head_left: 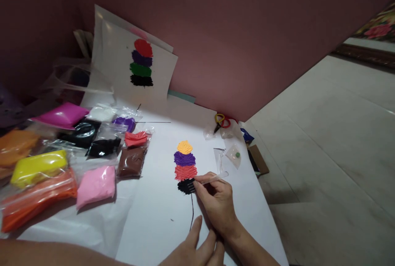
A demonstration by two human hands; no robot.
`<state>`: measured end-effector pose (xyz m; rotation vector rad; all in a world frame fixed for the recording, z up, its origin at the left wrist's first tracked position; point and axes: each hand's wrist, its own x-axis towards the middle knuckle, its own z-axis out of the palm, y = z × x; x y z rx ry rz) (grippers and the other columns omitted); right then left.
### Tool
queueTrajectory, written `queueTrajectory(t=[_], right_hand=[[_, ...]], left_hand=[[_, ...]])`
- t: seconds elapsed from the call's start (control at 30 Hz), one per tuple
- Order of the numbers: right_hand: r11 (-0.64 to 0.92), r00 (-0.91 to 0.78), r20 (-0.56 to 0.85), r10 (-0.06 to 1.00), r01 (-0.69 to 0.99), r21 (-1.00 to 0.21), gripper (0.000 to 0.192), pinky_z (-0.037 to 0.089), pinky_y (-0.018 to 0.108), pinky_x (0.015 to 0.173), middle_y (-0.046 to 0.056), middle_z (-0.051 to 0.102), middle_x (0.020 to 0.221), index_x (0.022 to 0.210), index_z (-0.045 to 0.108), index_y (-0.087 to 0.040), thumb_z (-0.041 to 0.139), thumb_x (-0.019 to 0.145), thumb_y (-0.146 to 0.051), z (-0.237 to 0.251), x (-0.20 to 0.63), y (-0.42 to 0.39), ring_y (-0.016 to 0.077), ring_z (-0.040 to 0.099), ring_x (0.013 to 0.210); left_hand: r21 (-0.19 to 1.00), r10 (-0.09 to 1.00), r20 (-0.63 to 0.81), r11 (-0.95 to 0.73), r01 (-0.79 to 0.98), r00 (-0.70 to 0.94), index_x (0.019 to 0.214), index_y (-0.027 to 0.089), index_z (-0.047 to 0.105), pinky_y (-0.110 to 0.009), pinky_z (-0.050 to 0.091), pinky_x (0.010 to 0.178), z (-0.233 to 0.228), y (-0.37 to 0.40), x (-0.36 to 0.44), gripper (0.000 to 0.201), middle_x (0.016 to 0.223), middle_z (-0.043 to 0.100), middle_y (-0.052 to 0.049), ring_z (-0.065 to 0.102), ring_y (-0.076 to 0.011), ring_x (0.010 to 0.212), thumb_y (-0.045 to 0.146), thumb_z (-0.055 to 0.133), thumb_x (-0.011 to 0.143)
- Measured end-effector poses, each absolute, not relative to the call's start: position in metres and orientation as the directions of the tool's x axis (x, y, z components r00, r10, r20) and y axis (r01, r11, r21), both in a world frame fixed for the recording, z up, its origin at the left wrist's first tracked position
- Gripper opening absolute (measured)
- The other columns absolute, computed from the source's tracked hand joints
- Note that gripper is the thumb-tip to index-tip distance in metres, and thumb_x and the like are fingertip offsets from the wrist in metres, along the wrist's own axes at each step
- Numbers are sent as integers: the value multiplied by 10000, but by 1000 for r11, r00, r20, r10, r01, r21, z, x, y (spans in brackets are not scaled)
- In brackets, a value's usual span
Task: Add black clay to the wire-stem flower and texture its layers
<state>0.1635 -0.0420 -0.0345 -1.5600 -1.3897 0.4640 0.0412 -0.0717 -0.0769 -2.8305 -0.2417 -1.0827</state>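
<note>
My right hand [216, 200] pinches a clear plastic fork [212, 179], its tines resting on the black clay patch [184, 186]. Above that patch, a coral clay band [185, 172], a purple band [184, 158] and a yellow-orange top [184, 147] are stacked on the white paper [154, 212]. Their surfaces look ridged. A thin black line [192, 212] runs down from the black patch. My left hand [200, 247] lies on the lower part of the paper, fingers spread and holding nothing.
Bags of coloured clay, among them pink [96, 186], brown [131, 162] and yellow [40, 168], crowd the left. A sheet with a similar clay stack [111, 60] leans against the wall [216, 44]. Scissors [220, 122] and a small bag [233, 157] lie at the right edge.
</note>
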Motion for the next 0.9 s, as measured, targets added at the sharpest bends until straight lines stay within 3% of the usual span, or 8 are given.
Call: queueTrajectory(t=[0.53,0.7,0.9], right_hand=[[95,302,281,911,509,-855,113,544,270,629,52,728,728,790,767,-176,663,792,-132,-37,161,-42,179,682,670],[116,287,293,912,503,-856,111,543,259,618,48,725,720,787,765,-176,668,789,-123,-38,161,-42,173,679,663],[117,279,282,918,489,-865,118,550,255,638,43,730,730,795,764,-182,667,789,-115,-38,161,-41,170,684,677]], left_hand=[[-37,122,682,-979,201,721,942,210,677,-401,465,868,-80,-73,42,150,916,685,35,594,-200,937,316,576,974],[-72,80,677,-982,174,732,938,225,666,-399,463,870,-82,-72,42,101,917,690,17,595,-211,944,311,614,948],[-36,111,687,-982,186,718,928,202,686,-390,466,881,-79,-72,43,154,893,693,22,602,-195,910,281,563,978]])
